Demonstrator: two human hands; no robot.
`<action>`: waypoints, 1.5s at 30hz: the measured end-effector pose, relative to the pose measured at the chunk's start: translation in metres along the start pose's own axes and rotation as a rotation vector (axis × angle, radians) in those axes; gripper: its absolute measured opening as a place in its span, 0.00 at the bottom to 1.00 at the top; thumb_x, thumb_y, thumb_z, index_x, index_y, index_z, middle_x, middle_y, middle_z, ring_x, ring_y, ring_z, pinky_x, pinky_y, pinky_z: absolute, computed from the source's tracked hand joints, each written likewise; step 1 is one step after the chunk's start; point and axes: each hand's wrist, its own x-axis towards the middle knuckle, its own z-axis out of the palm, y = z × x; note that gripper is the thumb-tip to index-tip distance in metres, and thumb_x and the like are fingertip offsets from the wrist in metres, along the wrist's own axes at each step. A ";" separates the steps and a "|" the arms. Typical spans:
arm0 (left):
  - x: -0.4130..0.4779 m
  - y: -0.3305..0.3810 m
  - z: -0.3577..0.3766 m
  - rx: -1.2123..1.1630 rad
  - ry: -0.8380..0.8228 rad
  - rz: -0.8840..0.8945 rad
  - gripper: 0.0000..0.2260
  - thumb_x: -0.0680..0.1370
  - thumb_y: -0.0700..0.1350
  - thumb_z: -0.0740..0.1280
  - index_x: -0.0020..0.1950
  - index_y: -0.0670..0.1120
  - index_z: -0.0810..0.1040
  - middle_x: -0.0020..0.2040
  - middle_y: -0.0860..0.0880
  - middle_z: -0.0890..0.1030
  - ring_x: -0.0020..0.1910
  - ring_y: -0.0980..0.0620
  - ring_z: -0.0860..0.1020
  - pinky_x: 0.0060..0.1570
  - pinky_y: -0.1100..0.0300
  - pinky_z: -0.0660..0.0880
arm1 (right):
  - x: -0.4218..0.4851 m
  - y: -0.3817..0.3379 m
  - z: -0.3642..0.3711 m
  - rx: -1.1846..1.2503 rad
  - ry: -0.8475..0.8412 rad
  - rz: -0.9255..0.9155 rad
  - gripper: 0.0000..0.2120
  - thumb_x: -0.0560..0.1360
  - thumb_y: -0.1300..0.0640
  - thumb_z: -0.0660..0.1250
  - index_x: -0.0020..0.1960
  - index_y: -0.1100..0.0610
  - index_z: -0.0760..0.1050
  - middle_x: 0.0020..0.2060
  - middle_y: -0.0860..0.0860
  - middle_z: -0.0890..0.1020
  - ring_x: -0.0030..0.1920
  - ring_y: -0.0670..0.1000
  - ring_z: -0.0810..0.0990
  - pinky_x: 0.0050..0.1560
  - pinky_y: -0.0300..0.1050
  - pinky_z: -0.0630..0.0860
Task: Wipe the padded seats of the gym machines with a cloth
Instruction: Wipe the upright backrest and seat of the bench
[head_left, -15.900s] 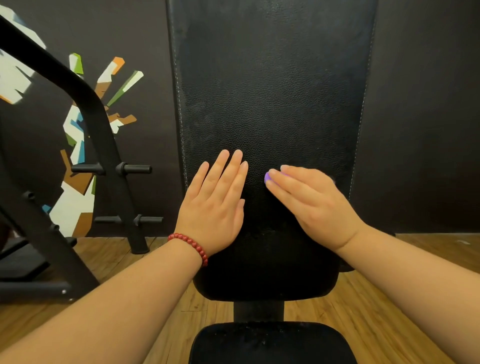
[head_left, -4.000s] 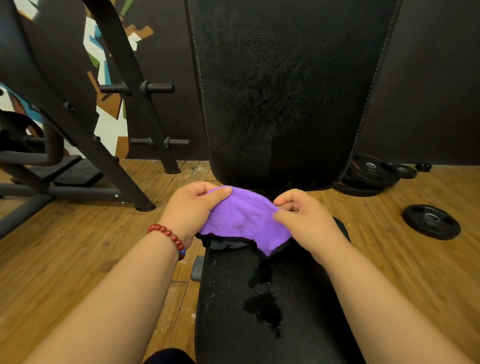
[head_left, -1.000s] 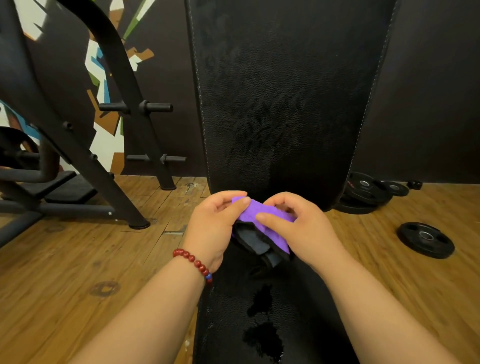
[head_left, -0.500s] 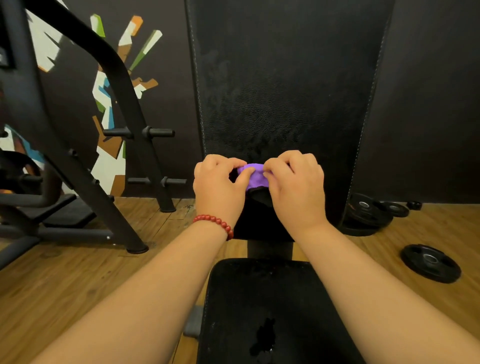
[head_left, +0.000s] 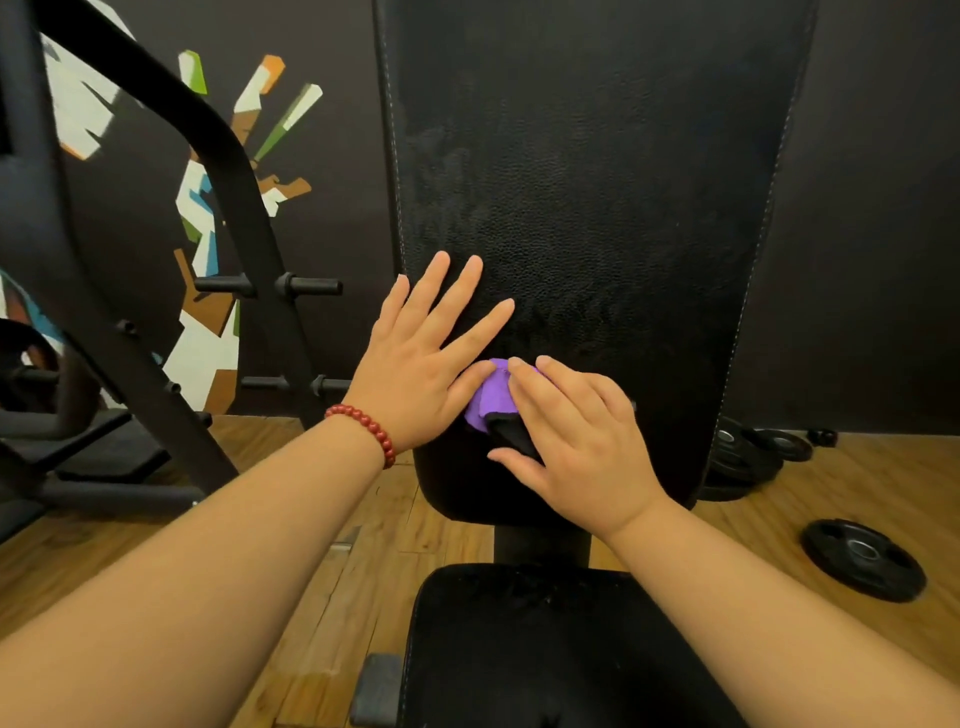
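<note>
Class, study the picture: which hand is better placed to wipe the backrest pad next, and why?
Right. The right hand lies flat over the folded purple cloth, pressing it against the backrest pad. The left hand rests bare on the pad, only its thumb at the cloth's edge.

The left hand (head_left: 421, 374), with a red bead bracelet (head_left: 363, 426) at the wrist, lies flat with fingers spread on the black padded backrest (head_left: 597, 182). Its thumb touches a folded purple cloth (head_left: 491, 395). The right hand (head_left: 576, 441) presses this cloth against the backrest's lower part. The seat pad (head_left: 545, 649) sits below. Weight plates (head_left: 862, 558) lie on the wooden floor (head_left: 104, 571) at right.
</note>
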 end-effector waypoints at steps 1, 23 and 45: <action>0.000 0.000 0.003 -0.004 0.027 0.005 0.22 0.83 0.56 0.52 0.76 0.51 0.60 0.78 0.43 0.57 0.77 0.40 0.50 0.76 0.48 0.39 | -0.001 0.001 0.003 -0.017 0.015 -0.015 0.25 0.78 0.45 0.65 0.67 0.62 0.74 0.68 0.55 0.75 0.68 0.55 0.73 0.62 0.53 0.73; -0.006 -0.011 0.009 -0.031 0.093 0.086 0.23 0.80 0.46 0.58 0.76 0.49 0.61 0.76 0.43 0.60 0.76 0.40 0.54 0.76 0.46 0.44 | -0.007 0.046 -0.008 0.044 -0.127 -0.440 0.17 0.80 0.65 0.59 0.68 0.64 0.73 0.68 0.59 0.73 0.70 0.60 0.70 0.64 0.55 0.74; 0.010 -0.064 -0.021 0.138 -0.088 0.330 0.24 0.82 0.50 0.51 0.78 0.47 0.54 0.77 0.44 0.55 0.77 0.43 0.53 0.76 0.48 0.48 | -0.009 0.003 0.013 0.116 -0.207 -0.573 0.15 0.79 0.60 0.59 0.60 0.61 0.80 0.61 0.55 0.80 0.61 0.55 0.75 0.64 0.50 0.70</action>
